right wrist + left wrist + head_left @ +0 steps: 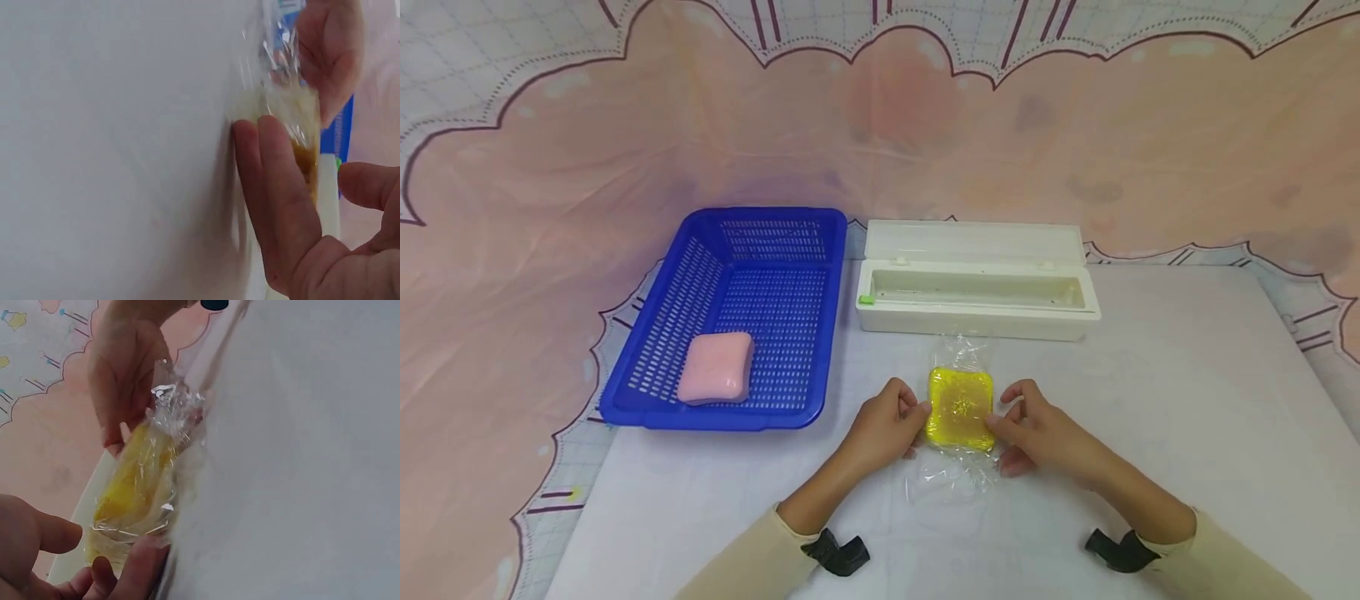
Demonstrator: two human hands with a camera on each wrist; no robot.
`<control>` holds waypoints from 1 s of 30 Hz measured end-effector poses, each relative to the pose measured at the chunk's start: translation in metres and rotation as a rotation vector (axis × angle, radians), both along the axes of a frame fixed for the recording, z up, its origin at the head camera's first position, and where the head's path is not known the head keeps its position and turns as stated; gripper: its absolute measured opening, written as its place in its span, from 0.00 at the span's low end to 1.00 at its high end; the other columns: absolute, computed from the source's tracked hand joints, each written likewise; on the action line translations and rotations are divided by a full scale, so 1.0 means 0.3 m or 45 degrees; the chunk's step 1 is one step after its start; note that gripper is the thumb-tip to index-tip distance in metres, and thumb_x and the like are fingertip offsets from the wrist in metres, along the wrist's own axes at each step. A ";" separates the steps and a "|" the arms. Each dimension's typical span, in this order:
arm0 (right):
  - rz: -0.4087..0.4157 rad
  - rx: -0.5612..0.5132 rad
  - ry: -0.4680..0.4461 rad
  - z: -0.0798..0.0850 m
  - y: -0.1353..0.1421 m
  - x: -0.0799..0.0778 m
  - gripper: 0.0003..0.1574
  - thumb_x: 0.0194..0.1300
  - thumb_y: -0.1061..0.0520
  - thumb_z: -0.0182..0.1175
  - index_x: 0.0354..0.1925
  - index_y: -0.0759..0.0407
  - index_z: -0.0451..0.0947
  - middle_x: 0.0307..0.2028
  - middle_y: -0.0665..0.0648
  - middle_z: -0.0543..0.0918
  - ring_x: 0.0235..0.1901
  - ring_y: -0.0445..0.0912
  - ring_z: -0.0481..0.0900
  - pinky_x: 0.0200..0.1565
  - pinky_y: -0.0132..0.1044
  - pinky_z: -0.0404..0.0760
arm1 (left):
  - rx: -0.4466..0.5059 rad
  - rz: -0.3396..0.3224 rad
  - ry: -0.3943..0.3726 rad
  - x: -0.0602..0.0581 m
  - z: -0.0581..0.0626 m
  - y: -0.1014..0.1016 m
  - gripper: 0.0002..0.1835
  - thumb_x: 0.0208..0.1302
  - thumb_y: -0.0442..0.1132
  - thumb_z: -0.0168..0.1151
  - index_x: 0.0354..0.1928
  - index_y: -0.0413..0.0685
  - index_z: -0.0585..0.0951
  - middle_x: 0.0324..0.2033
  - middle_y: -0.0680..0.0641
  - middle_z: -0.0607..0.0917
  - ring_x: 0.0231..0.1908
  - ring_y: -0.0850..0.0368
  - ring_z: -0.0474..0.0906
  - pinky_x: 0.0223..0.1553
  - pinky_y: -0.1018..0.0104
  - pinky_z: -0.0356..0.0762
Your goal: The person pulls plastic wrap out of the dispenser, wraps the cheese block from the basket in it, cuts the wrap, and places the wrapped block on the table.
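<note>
A yellow bar of soap (961, 408) in a clear plastic wrapper (178, 415) is between the two hands, over the white tablecloth. My left hand (883, 425) touches its left edge. In the left wrist view its fingertips (144, 559) lie against the wrapped bar, with the thumb apart from it. On the other side, my right hand (1045, 433) is at the right edge. Two nearly straight fingers (284, 181) touch the wrapper in the right wrist view, and that thumb also stands off. Loose wrapper ends stick out beyond the bar.
At the left stands a blue plastic basket (722, 418) with a pink bar of soap (715, 367) in it. Behind the yellow bar is a long white box (977, 322) with its lid raised and a green tab at its left corner. A patterned curtain (925, 150) hangs at the back.
</note>
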State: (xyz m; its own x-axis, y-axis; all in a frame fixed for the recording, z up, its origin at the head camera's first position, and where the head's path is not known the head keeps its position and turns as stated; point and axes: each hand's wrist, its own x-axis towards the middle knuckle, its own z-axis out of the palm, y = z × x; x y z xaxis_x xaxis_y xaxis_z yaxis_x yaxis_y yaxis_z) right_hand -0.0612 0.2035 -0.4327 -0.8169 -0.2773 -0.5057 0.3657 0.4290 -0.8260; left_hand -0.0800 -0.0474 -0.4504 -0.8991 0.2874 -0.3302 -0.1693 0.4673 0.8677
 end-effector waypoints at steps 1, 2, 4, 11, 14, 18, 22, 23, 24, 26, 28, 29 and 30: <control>0.004 -0.040 -0.036 -0.002 0.000 0.010 0.37 0.72 0.46 0.63 0.61 0.63 0.53 0.41 0.62 0.77 0.29 0.51 0.87 0.36 0.43 0.89 | 0.058 0.003 -0.066 0.009 0.001 -0.006 0.12 0.75 0.44 0.59 0.44 0.43 0.71 0.28 0.44 0.81 0.23 0.56 0.85 0.27 0.63 0.85; 0.011 -0.076 -0.065 -0.003 -0.001 0.019 0.36 0.72 0.47 0.63 0.59 0.63 0.53 0.40 0.62 0.76 0.29 0.51 0.87 0.36 0.43 0.89 | 0.110 0.008 -0.118 0.018 0.001 -0.011 0.12 0.75 0.44 0.59 0.42 0.43 0.70 0.29 0.43 0.82 0.23 0.55 0.86 0.27 0.63 0.85; 0.022 -0.150 -0.101 -0.005 -0.002 0.037 0.34 0.72 0.49 0.64 0.55 0.63 0.52 0.39 0.61 0.74 0.30 0.52 0.88 0.37 0.44 0.89 | 0.226 0.008 -0.216 0.034 -0.001 -0.018 0.13 0.76 0.44 0.59 0.41 0.43 0.68 0.32 0.41 0.82 0.27 0.51 0.89 0.29 0.62 0.87; 0.085 -0.163 0.033 0.012 0.002 0.084 0.30 0.62 0.49 0.73 0.48 0.61 0.65 0.47 0.63 0.80 0.40 0.52 0.89 0.44 0.37 0.88 | 0.336 -0.007 -0.212 0.080 -0.003 -0.027 0.14 0.71 0.42 0.64 0.41 0.42 0.68 0.40 0.43 0.87 0.35 0.52 0.91 0.36 0.66 0.87; 0.172 -0.079 0.259 0.013 0.001 0.095 0.31 0.53 0.48 0.80 0.49 0.56 0.75 0.49 0.58 0.80 0.41 0.46 0.88 0.44 0.33 0.86 | 0.253 -0.076 -0.033 0.096 0.014 -0.031 0.13 0.66 0.40 0.69 0.41 0.44 0.73 0.43 0.49 0.83 0.36 0.59 0.90 0.38 0.71 0.85; 0.305 0.088 0.701 -0.001 -0.009 0.107 0.29 0.44 0.55 0.84 0.47 0.51 0.84 0.46 0.48 0.80 0.38 0.37 0.84 0.42 0.31 0.86 | 0.207 -0.270 0.202 0.112 0.038 -0.041 0.16 0.60 0.40 0.76 0.44 0.47 0.80 0.46 0.52 0.76 0.45 0.62 0.87 0.47 0.74 0.83; 0.399 0.252 1.120 -0.013 -0.019 0.105 0.21 0.44 0.64 0.82 0.36 0.48 0.86 0.39 0.40 0.82 0.36 0.34 0.81 0.41 0.25 0.83 | 0.178 -0.436 0.389 0.112 0.037 -0.046 0.22 0.54 0.36 0.80 0.50 0.42 0.84 0.50 0.52 0.77 0.50 0.60 0.85 0.53 0.74 0.81; 0.417 0.262 1.192 -0.015 -0.021 0.102 0.20 0.44 0.65 0.82 0.35 0.48 0.86 0.38 0.40 0.82 0.37 0.34 0.80 0.42 0.23 0.82 | 0.156 -0.460 0.444 0.110 0.035 -0.045 0.21 0.54 0.34 0.79 0.51 0.42 0.85 0.50 0.52 0.78 0.49 0.61 0.85 0.52 0.75 0.81; 0.436 0.274 1.257 -0.017 -0.023 0.099 0.19 0.44 0.65 0.81 0.33 0.47 0.86 0.37 0.40 0.82 0.38 0.35 0.80 0.42 0.21 0.80 | 0.125 -0.475 0.518 0.107 0.031 -0.043 0.19 0.55 0.32 0.78 0.50 0.41 0.86 0.50 0.51 0.79 0.49 0.60 0.85 0.51 0.76 0.81; 0.463 0.306 1.351 -0.018 -0.026 0.092 0.19 0.45 0.64 0.81 0.32 0.45 0.85 0.37 0.39 0.81 0.40 0.36 0.78 0.44 0.18 0.77 | 0.056 -0.482 0.664 0.101 0.024 -0.036 0.12 0.59 0.31 0.75 0.45 0.42 0.88 0.48 0.50 0.81 0.45 0.62 0.84 0.47 0.79 0.81; 0.479 0.323 1.409 -0.019 -0.028 0.084 0.19 0.47 0.64 0.80 0.32 0.45 0.84 0.37 0.39 0.81 0.41 0.37 0.78 0.44 0.19 0.77 | 0.011 -0.473 0.788 0.094 0.022 -0.029 0.07 0.60 0.32 0.74 0.41 0.45 0.90 0.46 0.50 0.82 0.43 0.63 0.82 0.44 0.79 0.80; 0.485 0.335 1.417 -0.018 -0.029 0.081 0.18 0.48 0.64 0.80 0.33 0.45 0.84 0.37 0.40 0.82 0.41 0.37 0.77 0.44 0.21 0.78 | -0.012 -0.468 0.835 0.090 0.021 -0.025 0.05 0.61 0.33 0.73 0.39 0.47 0.90 0.45 0.51 0.83 0.43 0.63 0.81 0.44 0.78 0.79; 0.493 0.349 1.420 -0.018 -0.029 0.077 0.18 0.50 0.64 0.79 0.34 0.46 0.84 0.37 0.40 0.82 0.41 0.37 0.78 0.43 0.24 0.79 | -0.030 -0.463 0.868 0.085 0.021 -0.021 0.04 0.62 0.33 0.73 0.37 0.49 0.91 0.44 0.51 0.83 0.43 0.62 0.80 0.44 0.77 0.79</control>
